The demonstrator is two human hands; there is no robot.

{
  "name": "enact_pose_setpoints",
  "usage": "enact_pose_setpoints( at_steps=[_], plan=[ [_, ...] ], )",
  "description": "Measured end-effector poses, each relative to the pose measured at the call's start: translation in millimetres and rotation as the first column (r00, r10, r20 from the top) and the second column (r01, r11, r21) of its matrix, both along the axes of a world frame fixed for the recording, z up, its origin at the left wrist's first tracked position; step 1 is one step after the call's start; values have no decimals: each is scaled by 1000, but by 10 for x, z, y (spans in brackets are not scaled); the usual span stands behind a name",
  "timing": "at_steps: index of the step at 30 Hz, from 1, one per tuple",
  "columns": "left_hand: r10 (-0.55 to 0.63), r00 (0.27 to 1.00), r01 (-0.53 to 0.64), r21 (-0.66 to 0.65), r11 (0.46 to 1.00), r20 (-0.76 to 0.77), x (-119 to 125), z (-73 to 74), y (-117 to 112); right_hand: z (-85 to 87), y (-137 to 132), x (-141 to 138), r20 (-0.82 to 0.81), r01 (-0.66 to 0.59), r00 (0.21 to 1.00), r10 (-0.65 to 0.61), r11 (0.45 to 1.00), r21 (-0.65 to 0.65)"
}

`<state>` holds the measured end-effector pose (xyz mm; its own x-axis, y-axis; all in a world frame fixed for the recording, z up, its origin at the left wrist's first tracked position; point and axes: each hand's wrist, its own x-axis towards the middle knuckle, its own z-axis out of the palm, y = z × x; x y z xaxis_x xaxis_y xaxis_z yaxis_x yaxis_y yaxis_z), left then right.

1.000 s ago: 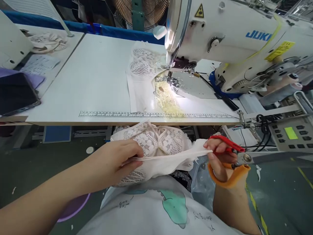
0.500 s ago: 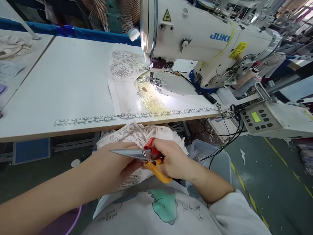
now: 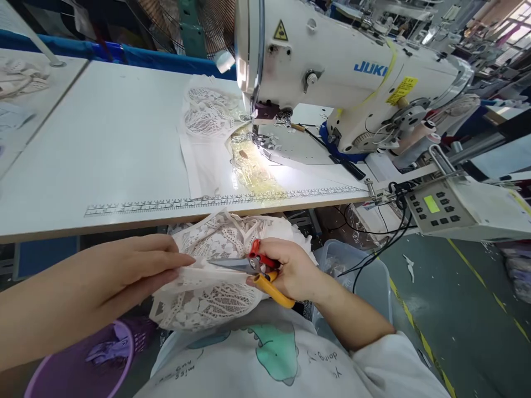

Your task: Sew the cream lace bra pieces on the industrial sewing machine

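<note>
Left hand (image 3: 136,271) pinched garment (image 3: 232,301) by fold; garment lay between hands, off near edge of table (image 3: 124,138); right hand (image 3: 295,269) gripped scissors (image 3: 232,265), blades sideways, tips near left hand.

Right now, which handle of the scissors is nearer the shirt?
The orange handle of the scissors in the right hand; the red handle sits farther from the shirt, nearer the table edge.
</note>
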<state>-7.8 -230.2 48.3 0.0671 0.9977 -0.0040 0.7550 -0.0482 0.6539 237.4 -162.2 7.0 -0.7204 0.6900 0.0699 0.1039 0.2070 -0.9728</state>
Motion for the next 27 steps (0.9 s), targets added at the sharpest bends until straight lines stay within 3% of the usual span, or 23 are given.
enact_pose_setpoints(
  at_steps=[3, 9, 16, 20, 27],
  plan=[
    [-269, 962, 255, -194, 947, -50, -111, 107, 53, 30, -10, 0, -2, 8, 1000, -8, 998, 70],
    [-97, 995, 98, -259, 961, 15, -139, 217, 105, -3, -60, 50, 16, 36, 999, -40, 984, 175],
    [-21, 971, 118, -404, 907, 239, -160, 264, 185, -16, -103, 45, 30, 93, 995, -98, 987, 131],
    [-108, 957, 216, -412, 885, 269, -180, 300, 277, -9, -99, 28, 46, 129, 989, -138, 980, 151],
    [-201, 953, 272, -354, 895, 225, -178, 349, 354, -43, -62, 74, 87, 81, 992, -94, 986, 143]
  ],
)
